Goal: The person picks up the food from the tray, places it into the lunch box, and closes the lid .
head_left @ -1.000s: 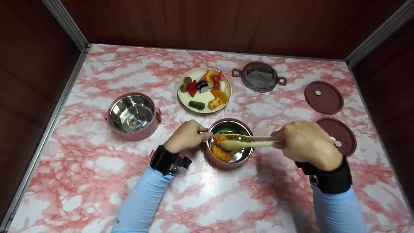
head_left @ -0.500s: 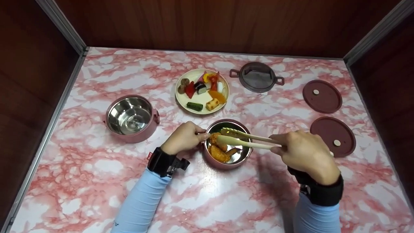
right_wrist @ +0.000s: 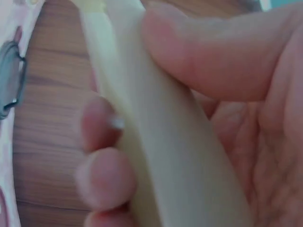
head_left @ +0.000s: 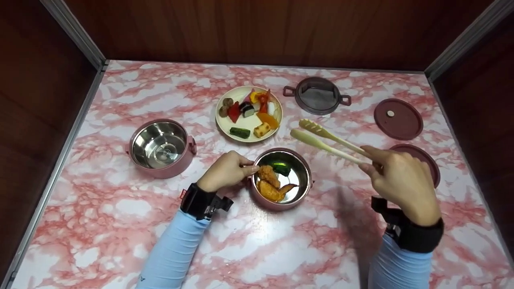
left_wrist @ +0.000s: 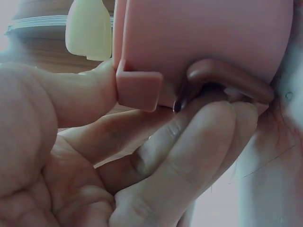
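My left hand (head_left: 227,170) holds the near pink bowl (head_left: 277,206) at its left side. In the left wrist view the thumb touches the bowl's rim (left_wrist: 120,42) and the fingers curl at a brown clasp (left_wrist: 227,78). Inside the steel-lined bowl lie browned fried chicken pieces (head_left: 268,176) and a green piece (head_left: 281,168). Up and right of the bowl, my right hand (head_left: 405,180) grips pale yellow tongs (head_left: 304,137). Their two tips stand apart with nothing between them. In the right wrist view, thumb and fingers wrap the tongs' handles (right_wrist: 161,118).
A cream plate (head_left: 251,123) of colourful food pieces stands behind the bowl. Another pink steel-lined pot (head_left: 168,170) is at the left. A dark lid with side handles (head_left: 317,98) lies at the back. Two maroon lids, one round lid (head_left: 405,124) and one partly hidden lid (head_left: 415,151), lie at the right.
The tongs have left the chicken and risen out of the bowl toward the back right, their tips spreading. The chicken stays in the bowl. My left hand keeps its hold on the bowl.
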The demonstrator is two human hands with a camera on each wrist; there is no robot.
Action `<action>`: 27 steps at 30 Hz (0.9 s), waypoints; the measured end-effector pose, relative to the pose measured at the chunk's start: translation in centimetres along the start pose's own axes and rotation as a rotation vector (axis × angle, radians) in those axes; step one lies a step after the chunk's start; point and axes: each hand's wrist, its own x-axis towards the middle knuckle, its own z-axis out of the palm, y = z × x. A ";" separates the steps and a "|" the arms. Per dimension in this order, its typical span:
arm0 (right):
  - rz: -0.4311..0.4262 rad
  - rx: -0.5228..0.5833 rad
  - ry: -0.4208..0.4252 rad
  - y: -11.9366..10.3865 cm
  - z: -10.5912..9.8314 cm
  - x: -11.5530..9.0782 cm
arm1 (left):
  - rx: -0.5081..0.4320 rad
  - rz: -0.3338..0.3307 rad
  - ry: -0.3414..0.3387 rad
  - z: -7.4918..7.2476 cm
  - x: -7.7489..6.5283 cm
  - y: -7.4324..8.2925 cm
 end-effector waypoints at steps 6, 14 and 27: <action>0.033 0.024 0.065 1.6 1.6 1.4 | -0.019 -0.011 -0.011 0.0 0.0 0.0; 0.041 0.101 0.173 2.1 5.0 3.3 | -0.019 -0.023 0.004 0.1 0.0 -0.2; 0.078 0.180 0.128 1.6 8.2 4.9 | -0.018 -0.021 0.009 0.2 -0.1 -0.1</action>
